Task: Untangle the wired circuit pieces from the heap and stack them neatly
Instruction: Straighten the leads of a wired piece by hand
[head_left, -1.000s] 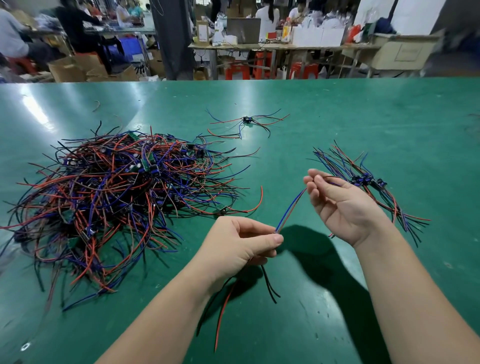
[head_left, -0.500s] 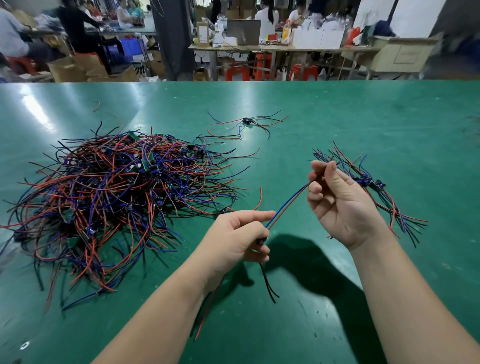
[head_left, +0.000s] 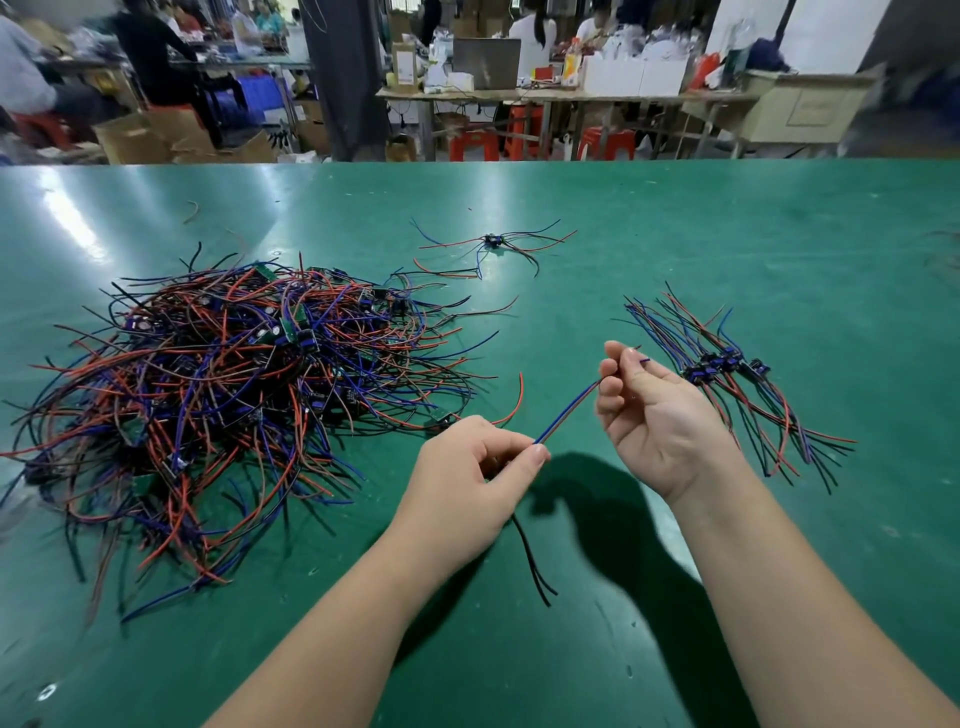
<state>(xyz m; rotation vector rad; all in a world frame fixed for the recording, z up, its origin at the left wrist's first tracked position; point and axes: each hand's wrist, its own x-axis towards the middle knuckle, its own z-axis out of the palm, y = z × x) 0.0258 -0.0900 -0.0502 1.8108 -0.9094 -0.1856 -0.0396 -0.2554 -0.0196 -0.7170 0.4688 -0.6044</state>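
Over green table (head_left: 675, 234), both hands (head_left: 467, 478) (head_left: 654, 415) stretch wired piece (head_left: 569, 410) between them.

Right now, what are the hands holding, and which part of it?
One wired circuit piece, held by its wires. The left hand pinches it mid-length, black wires dangling below; the right hand pinches the blue and red wires near their free ends.

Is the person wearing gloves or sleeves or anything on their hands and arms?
No gloves. The left hand and the right hand are both bare, with no rings, watch or bands showing. The left forearm and right forearm are bare too, with no sleeve in view. Nails look short.
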